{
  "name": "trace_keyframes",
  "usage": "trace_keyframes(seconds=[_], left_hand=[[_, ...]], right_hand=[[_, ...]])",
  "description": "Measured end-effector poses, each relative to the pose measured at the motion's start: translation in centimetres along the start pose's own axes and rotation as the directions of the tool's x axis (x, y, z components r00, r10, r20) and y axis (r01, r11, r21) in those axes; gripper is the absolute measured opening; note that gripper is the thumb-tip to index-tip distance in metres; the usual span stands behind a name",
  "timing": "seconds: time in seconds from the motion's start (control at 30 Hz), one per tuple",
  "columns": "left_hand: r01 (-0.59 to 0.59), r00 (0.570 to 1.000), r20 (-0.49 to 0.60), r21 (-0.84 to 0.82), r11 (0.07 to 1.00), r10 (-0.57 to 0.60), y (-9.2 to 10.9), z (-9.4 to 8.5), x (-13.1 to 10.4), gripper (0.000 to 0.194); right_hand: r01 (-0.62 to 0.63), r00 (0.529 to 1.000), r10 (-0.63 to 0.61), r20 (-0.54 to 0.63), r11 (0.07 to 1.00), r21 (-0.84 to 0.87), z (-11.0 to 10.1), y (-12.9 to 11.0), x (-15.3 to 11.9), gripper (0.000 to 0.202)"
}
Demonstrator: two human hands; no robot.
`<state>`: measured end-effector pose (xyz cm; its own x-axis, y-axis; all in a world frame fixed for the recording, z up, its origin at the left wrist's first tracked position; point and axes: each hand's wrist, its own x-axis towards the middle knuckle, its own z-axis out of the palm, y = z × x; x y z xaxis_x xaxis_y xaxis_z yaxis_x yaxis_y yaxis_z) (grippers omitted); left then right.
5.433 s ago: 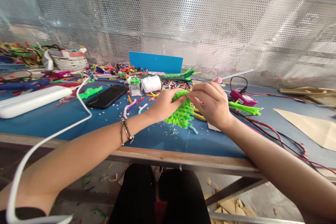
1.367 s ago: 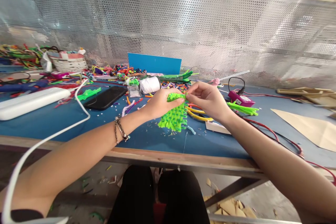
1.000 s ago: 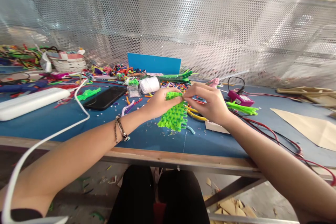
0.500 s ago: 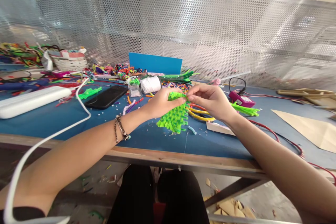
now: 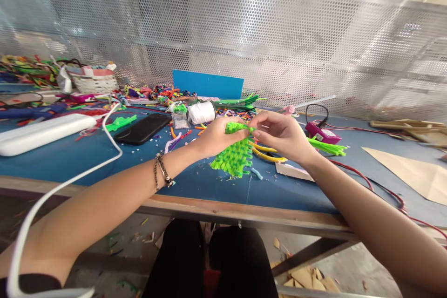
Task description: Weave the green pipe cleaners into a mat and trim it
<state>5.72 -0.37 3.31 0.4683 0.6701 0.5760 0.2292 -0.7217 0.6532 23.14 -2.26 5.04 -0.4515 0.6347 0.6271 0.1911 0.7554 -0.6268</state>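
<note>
A bright green woven piece [image 5: 233, 156] of fuzzy strips hangs over the front of the blue table [image 5: 206, 191], with short ends sticking out along its right edge. My left hand [image 5: 223, 137] grips its upper part between thumb and fingers. The thumb and index finger of my right hand [image 5: 275, 132] pinch a green strip end at the piece's upper right corner. A short light blue strip [image 5: 256, 173] lies just right of the piece's lower edge.
A black phone [image 5: 143, 129], a white power strip [image 5: 49, 132] and its cable are on the left. Behind my hands are a white thread spool [image 5: 201, 112] and a blue sheet [image 5: 208, 84]. On the right lie green strips [image 5: 328, 147], a purple box [image 5: 323, 133] and brown paper [image 5: 408, 174].
My right hand has shifted very slightly, and a little more green strip shows at its fingertips. The woven piece is tilted slightly differently. My left hand keeps its grip.
</note>
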Motion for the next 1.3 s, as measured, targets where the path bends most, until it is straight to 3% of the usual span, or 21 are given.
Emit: trace_keyframes(seconds=[0.13, 0.23, 0.37, 0.5, 0.7, 0.8, 1.13, 1.3], left_hand=[[0.029, 0.999, -0.034, 0.002, 1.0, -0.029, -0.2, 0.0, 0.0, 0.028], [-0.015, 1.0, -0.006, 0.006, 1.0, 0.015, -0.1, 0.0, -0.1, 0.026], [-0.088, 0.996, 0.025, 0.037, 0.995, 0.087, 0.3, -0.1, -0.2, 0.021], [-0.11, 0.993, 0.046, 0.033, 0.993, 0.108, 0.4, -0.2, -0.3, 0.019], [0.011, 0.981, 0.194, -0.114, 0.993, 0.012, 0.2, -0.4, -0.2, 0.023], [0.031, 0.962, 0.272, -0.172, 0.985, 0.018, 0.2, -0.6, -0.2, 0.022], [0.048, 0.954, 0.301, -0.193, 0.98, 0.012, 0.2, -0.6, -0.2, 0.028], [0.018, 0.972, 0.236, -0.154, 0.988, 0.019, 0.1, -0.4, -0.2, 0.033]], right_hand=[[0.023, 1.0, -0.024, -0.012, 0.993, -0.116, -0.2, -0.1, -0.1, 0.019], [-0.015, 0.997, 0.004, -0.072, 0.988, -0.151, 0.0, -0.2, 0.0, 0.02], [-0.077, 0.993, 0.073, -0.098, 0.996, -0.039, 0.5, -0.5, 0.2, 0.024], [-0.142, 0.99, 0.143, 0.006, 0.976, 0.167, 0.3, -0.7, 0.3, 0.024], [-0.276, 0.931, 0.204, 0.301, 0.935, 0.221, -1.4, -0.4, 0.4, 0.023], [-0.284, 0.919, 0.185, 0.349, 0.924, 0.255, -1.7, -0.1, 0.4, 0.022], [-0.233, 0.926, 0.134, 0.353, 0.938, 0.255, -1.5, -0.3, 0.3, 0.017], [-0.207, 0.959, 0.155, 0.238, 0.956, 0.21, -0.6, -0.2, 0.3, 0.025]])
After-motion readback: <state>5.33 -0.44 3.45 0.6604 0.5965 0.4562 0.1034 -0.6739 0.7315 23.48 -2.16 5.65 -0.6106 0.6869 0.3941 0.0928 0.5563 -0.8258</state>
